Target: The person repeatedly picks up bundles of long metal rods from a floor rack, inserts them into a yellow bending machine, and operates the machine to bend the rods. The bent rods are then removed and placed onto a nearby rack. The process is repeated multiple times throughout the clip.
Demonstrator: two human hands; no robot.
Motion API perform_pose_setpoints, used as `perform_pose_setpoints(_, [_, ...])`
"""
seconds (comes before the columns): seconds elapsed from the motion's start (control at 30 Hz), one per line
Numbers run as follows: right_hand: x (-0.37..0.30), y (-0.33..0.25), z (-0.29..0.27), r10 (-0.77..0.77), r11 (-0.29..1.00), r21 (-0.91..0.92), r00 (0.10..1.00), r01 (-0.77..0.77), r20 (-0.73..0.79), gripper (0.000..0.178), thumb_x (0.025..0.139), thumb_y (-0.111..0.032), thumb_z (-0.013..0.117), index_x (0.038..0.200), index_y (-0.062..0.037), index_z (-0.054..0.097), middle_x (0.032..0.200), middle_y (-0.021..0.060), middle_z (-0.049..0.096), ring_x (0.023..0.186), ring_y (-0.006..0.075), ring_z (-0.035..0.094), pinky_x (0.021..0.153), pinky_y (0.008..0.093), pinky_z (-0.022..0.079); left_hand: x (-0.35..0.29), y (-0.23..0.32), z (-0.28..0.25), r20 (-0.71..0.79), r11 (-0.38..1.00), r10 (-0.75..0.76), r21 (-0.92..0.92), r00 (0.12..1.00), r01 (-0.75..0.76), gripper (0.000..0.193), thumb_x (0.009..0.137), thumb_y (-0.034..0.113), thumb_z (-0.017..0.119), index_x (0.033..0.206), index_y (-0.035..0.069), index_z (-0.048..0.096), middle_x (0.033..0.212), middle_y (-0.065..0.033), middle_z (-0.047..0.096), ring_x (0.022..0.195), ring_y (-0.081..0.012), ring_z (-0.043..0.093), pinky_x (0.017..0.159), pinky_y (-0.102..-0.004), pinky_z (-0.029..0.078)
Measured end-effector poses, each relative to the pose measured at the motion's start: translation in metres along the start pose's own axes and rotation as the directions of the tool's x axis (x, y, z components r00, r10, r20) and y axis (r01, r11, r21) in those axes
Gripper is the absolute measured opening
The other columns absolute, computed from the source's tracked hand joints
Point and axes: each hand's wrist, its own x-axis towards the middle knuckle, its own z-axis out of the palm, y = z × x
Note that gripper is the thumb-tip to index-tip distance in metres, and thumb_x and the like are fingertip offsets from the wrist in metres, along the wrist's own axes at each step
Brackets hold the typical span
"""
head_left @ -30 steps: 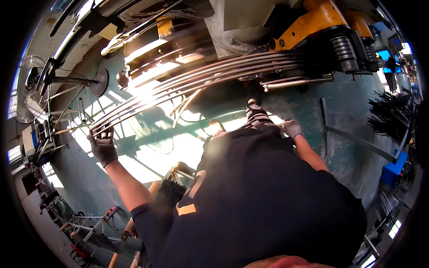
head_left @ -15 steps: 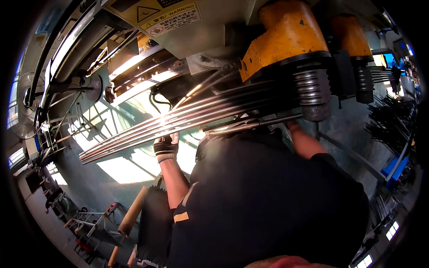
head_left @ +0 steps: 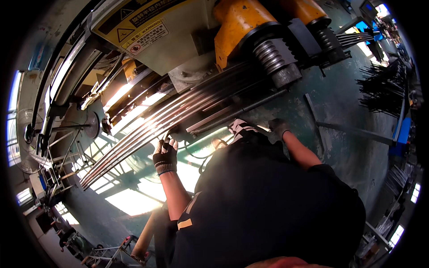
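Note:
My left hand (head_left: 166, 155) wears a dark glove with pale fingertips and a ribbed cuff. Its fingers are half curled with gaps between them, just below the lower edge of a bundle of long metal rods (head_left: 143, 123). Whether a fingertip touches a rod is hard to tell. Nothing shows in that hand. My right hand (head_left: 279, 127), in a dark glove, hangs over the floor beside my shoe, its fingers loosely extended and nothing visible in them. The rods run under an orange machine head (head_left: 246, 22) and fan out toward the lower left.
A long coil spring (head_left: 237, 111) lies below the rods. A ribbed metal cylinder (head_left: 275, 60) stands under the orange head. Dark rods (head_left: 386, 87) are stacked at the right, near a metal bar (head_left: 357, 132). A brown tube (head_left: 147, 234) and a cart (head_left: 116, 254) are lower left.
My left hand has come down slightly from the rods, its fingers curling. My right hand has moved away from the spring's end and now shows fully. The view has turned and shifted.

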Motion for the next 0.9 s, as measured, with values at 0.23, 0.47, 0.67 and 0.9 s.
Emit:
perform_pose_setpoints(0.23, [-0.07, -0.012, -0.018, 0.344, 0.71, 0.694, 0.919, -0.121, -0.192, 0.026, 0.094, -0.025, 0.064, 0.097, -0.0003, 0.071, 0.092, 0.011, 0.073, 0.083, 0.0206, 0.067, 0.075, 0.035, 0.051, -0.04, -0.003, 0.031, -0.022, 0.986, -0.154, -0.062, 0.988, 0.153, 0.017, 0.103, 0.025, 0.056, 0.103, 0.009, 0.062, 0.119, -0.0124, 0.067, 0.113, -0.0353, 0.062, 0.099, -0.052, 0.051])
perform_pose_setpoints(0.47, [-0.049, -0.068, -0.157, 0.288, 0.696, 0.553, 0.528, 0.458, -0.799, 0.039, 0.1, -0.024, 0.06, 0.129, 0.002, 0.065, 0.121, 0.0121, 0.069, 0.105, 0.022, 0.065, 0.093, 0.0361, 0.051, -0.094, 0.052, 0.065, 0.467, 0.992, 0.123, -0.022, 0.876, -0.127, 0.017, 0.099, 0.013, 0.054, 0.108, 0.002, 0.063, 0.115, -0.0114, 0.063, 0.113, -0.0261, 0.057, 0.101, -0.0386, 0.047])
perform_pose_setpoints(0.67, [-0.071, -0.14, -0.262, 0.411, 0.255, 0.687, 0.566, 0.681, -0.714, 0.042, 0.101, -0.026, 0.06, 0.133, 0.0021, 0.062, 0.126, 0.0131, 0.068, 0.112, 0.0221, 0.062, 0.1, 0.0365, 0.047, -0.128, 0.062, 0.111, 0.409, 0.772, 0.571, 0.029, 0.712, -0.635, 0.043, 0.107, 0.025, 0.05, 0.134, -0.008, 0.057, 0.13, -0.0217, 0.065, 0.121, -0.0337, 0.061, 0.112, -0.0511, 0.045])
perform_pose_setpoints(0.9, [-0.019, -0.118, -0.274, 0.341, 0.209, 0.642, 0.56, 0.738, -0.755, 0.04, 0.103, -0.028, 0.055, 0.129, 0.0022, 0.063, 0.118, 0.0096, 0.069, 0.107, 0.0184, 0.062, 0.098, 0.0338, 0.047, -0.139, 0.081, 0.13, 0.374, 0.861, 0.504, -0.284, 0.778, -0.421, 0.049, 0.105, 0.028, 0.053, 0.142, -0.004, 0.052, 0.142, -0.0229, 0.058, 0.134, -0.0379, 0.054, 0.117, -0.0549, 0.039])
